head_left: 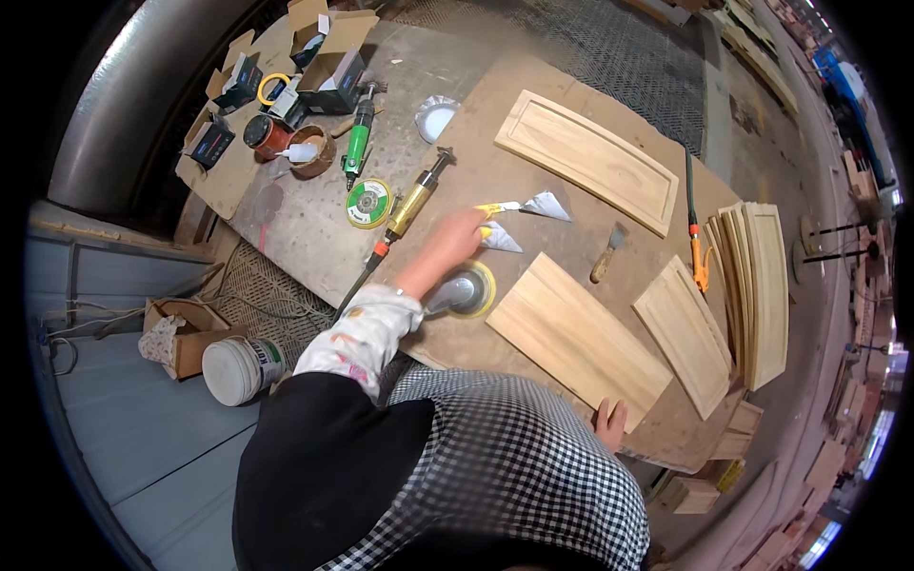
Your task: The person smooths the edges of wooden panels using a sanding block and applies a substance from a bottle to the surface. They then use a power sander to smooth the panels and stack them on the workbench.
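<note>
My left hand (pixel 455 243) reaches over the workbench, fingers closed around the yellow end of a small white cone-shaped bag (pixel 502 238). Beside it lies a second white cone-shaped bag (pixel 546 206), its yellow end close to my fingertips. Which fingers press on which bag is partly hidden. On the near end of a flat wooden panel (pixel 579 338) rests my right hand (pixel 611 423), with its visible fingers stretched out. Under my left wrist stands a round container with a yellow rim (pixel 468 288). A wooden-handled putty knife (pixel 607 254) lies beyond the panel.
Framed wooden panels lie at the far side (pixel 590 162) and right (pixel 684 333); several more stand in a stack (pixel 759 295). Left are a gold air tool (pixel 419 197), a green one (pixel 359 138), a sanding disc (pixel 368 204) and open boxes (pixel 333 81). An orange air gun (pixel 701 262) hangs nearby.
</note>
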`<action>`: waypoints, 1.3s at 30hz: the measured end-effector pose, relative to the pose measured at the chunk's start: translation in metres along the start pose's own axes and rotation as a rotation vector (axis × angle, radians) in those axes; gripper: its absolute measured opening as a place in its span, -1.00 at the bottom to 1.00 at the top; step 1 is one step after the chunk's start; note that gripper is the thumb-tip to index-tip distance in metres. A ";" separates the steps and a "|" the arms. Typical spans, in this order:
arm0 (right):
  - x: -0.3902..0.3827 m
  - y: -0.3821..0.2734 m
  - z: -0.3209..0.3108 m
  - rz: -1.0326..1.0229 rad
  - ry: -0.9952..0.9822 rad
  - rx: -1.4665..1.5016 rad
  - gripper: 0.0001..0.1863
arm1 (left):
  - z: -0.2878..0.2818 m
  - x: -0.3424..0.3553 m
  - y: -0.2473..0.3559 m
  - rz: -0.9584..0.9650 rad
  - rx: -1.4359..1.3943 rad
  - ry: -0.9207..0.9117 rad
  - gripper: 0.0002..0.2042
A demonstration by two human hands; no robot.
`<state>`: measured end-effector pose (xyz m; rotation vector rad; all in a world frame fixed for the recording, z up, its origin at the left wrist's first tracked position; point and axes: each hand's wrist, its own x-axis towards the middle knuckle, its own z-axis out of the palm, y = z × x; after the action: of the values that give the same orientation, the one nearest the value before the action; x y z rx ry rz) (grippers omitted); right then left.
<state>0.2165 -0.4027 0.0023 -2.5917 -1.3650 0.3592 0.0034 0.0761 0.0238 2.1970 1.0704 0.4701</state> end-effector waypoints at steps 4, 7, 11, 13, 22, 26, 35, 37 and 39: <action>0.017 -0.013 -0.008 0.404 -0.135 0.352 -0.30 | 0.035 0.050 -0.012 0.042 0.089 0.068 -0.81; 0.032 -0.039 -0.019 0.945 -0.193 0.685 -0.23 | 0.048 0.056 -0.014 0.034 0.117 0.069 -0.77; 0.034 -0.015 -0.009 0.992 -0.213 0.639 -0.12 | 0.046 0.051 -0.022 -0.041 0.065 0.164 -0.75; 0.029 0.017 0.011 0.978 -0.174 0.682 -0.12 | 0.049 0.048 -0.035 -0.037 0.047 0.215 -0.74; 0.039 0.006 -0.001 0.782 -0.140 0.608 -0.54 | -0.002 0.027 -0.051 -0.050 -0.006 0.309 -0.77; 0.054 -0.027 -0.027 0.800 -0.170 0.604 -0.55 | -0.031 0.018 -0.067 -0.183 -0.022 0.326 -0.73; 0.032 0.024 0.000 0.858 -0.116 0.870 -0.40 | -0.091 0.065 -0.180 -0.636 0.438 0.575 -0.51; 0.021 0.028 0.002 0.913 -0.107 0.859 -0.18 | -0.117 0.081 -0.156 -0.634 0.408 0.428 -0.50; 0.037 -0.003 -0.023 1.032 -0.226 0.851 -0.19 | -0.139 0.094 -0.164 -0.673 0.410 0.432 -0.68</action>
<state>0.2416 -0.3714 0.0207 -2.2435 0.2542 1.0875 -0.1104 0.2811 0.0169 1.9165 2.1965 0.4460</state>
